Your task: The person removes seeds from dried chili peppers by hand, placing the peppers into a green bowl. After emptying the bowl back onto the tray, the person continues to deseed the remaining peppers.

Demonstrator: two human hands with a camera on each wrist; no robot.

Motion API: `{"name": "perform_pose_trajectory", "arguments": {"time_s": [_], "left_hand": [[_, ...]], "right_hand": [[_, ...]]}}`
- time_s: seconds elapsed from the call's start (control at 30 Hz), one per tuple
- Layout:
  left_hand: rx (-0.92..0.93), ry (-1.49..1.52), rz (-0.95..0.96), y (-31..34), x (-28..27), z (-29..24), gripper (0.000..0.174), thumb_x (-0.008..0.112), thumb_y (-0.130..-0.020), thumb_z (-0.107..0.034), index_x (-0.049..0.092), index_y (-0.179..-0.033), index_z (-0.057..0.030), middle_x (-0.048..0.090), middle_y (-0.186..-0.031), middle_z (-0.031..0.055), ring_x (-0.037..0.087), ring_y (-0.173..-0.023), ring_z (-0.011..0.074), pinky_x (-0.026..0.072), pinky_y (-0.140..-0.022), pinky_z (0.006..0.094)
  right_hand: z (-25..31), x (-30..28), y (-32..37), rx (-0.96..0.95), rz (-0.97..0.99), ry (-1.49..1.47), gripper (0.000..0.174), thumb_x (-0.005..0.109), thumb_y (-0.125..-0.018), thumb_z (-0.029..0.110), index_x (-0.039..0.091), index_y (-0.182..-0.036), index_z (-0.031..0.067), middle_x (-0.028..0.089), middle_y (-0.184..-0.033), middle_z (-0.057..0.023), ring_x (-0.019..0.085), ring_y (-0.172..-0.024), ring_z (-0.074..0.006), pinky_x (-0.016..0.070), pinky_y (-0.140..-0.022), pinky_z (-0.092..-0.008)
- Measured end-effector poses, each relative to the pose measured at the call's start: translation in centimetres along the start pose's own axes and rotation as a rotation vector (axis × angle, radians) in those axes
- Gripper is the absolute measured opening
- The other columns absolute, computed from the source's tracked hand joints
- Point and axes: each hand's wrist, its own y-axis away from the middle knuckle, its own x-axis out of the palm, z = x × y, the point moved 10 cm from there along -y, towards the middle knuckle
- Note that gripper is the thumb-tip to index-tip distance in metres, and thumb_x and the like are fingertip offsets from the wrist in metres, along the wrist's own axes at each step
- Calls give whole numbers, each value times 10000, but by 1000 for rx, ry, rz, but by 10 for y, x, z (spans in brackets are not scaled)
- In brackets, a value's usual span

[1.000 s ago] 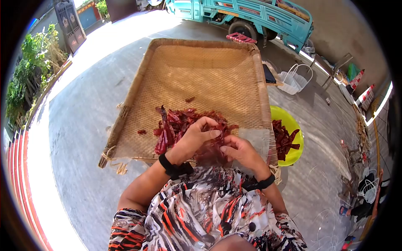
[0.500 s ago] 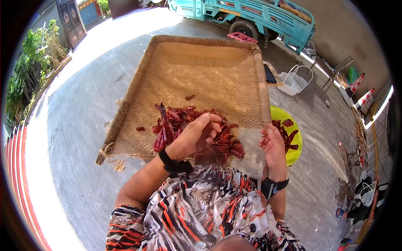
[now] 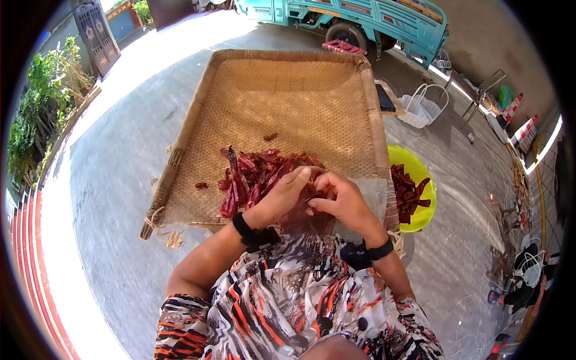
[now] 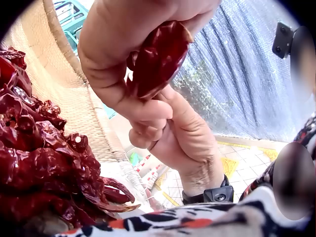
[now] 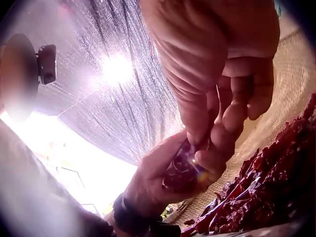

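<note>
Over the near part of the woven tray (image 3: 282, 90), both hands meet above a heap of dried red chilies (image 3: 255, 165). The left hand (image 3: 279, 198) (image 4: 133, 54) has its fingers curled round one glossy dried chili (image 4: 160, 59). Against the lower end of that chili are the fingertips of the right hand (image 3: 348, 207) (image 4: 185, 131), its thumb and fingers pinching there. The right wrist view shows the right hand (image 5: 212, 54) in front of the left hand (image 5: 153, 177), with the chili (image 5: 180, 168) between them. A yellow-green bowl (image 3: 423, 174) with chilies stands right of the tray.
A clear plastic sheet (image 3: 369, 195) lies at the tray's near right corner. Beyond the tray's right edge are a dark phone (image 3: 384, 99) on a board and a white basket (image 3: 420, 111). A turquoise truck (image 3: 360, 15) is parked behind.
Half a second ago the right hand was at the tray's right edge by the bowl; it has come back left to the left hand. The left hand has stayed over the heap.
</note>
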Motion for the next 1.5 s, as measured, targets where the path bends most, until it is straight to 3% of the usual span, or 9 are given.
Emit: {"name": "perform_pose_trajectory", "arguments": {"time_s": [0.23, 0.4, 0.5, 0.57, 0.67, 0.87, 1.07, 1.33, 1.5], "left_hand": [[290, -815, -233, 0, -37, -23, 236, 550, -1006, -189, 589, -1198, -56, 612, -851, 91, 595, -805, 184, 482, -738, 305], [449, -1345, -368, 18, -33, -42, 451, 772, -805, -193, 591, -1207, -96, 580, -1056, 139, 538, -1019, 309, 432, -895, 414], [535, -1339, -110, 11, -14, -19, 611, 851, -677, -211, 592, -1224, -125, 541, -1160, 129, 474, -1140, 342, 400, -958, 438], [455, -1356, 84, 14, 7, -4, 651, 856, -641, -186, 598, -1237, -153, 539, -1190, 117, 467, -1159, 339, 409, -977, 448], [477, -1448, 156, 26, 28, 0, 665, 854, -611, -160, 611, -1230, -163, 540, -1199, 116, 469, -1160, 331, 418, -987, 458], [568, -1443, -11, 27, 19, -9, 593, 803, -589, -67, 619, -1148, -140, 551, -1162, 102, 529, -1045, 323, 470, -897, 423], [636, -1482, -94, 23, 11, -6, 530, 787, -601, -33, 614, -1095, -115, 561, -1126, 104, 540, -1018, 324, 482, -862, 417], [628, -1424, -54, 29, 12, -13, 529, 782, -607, -24, 610, -1105, -68, 551, -1147, 137, 533, -1043, 345, 481, -882, 434], [626, -1412, -35, 27, 9, -6, 524, 780, -598, -15, 617, -1093, -65, 552, -1141, 137, 532, -1019, 347, 485, -873, 434]], "right_hand": [[-1, -109, 42, 67, -472, 192, 199, 763, -813, 112, 588, -878, 44, 558, -754, 40, 479, -657, -26, 403, -587, -227], [29, -190, 99, -97, -1034, 800, 256, 752, -799, 110, 605, -977, -1, 649, -888, -65, 612, -738, -189, 499, -712, -337], [16, -183, 102, -87, -999, 769, 324, 741, -800, 164, 609, -1058, 18, 651, -986, -105, 631, -849, -251, 503, -783, -378], [-9, -146, 78, 177, -615, 670, 356, 738, -802, 207, 607, -1091, 45, 648, -996, -101, 633, -887, -254, 501, -795, -373], [-34, -77, 62, 200, -206, 827, 385, 723, -798, 250, 602, -1125, 86, 649, -996, -101, 644, -922, -280, 502, -793, -385], [-62, -58, 52, 112, -148, 796, 355, 704, -795, 194, 603, -1120, 94, 654, -958, -104, 651, -872, -306, 507, -742, -405], [-54, -85, 62, 286, -245, 541, 357, 695, -795, 153, 617, -1137, 86, 655, -884, -94, 638, -795, -248, 499, -711, -369], [-25, -164, 83, 122, -659, 531, 341, 667, -826, 44, 607, -1161, 38, 675, -992, -107, 641, -815, -207, 511, -746, -327], [-9, -209, 112, 65, -979, 921, 367, 665, -858, 64, 584, -1216, 48, 605, -1189, -136, 646, -903, -240, 516, -832, -345]]}}
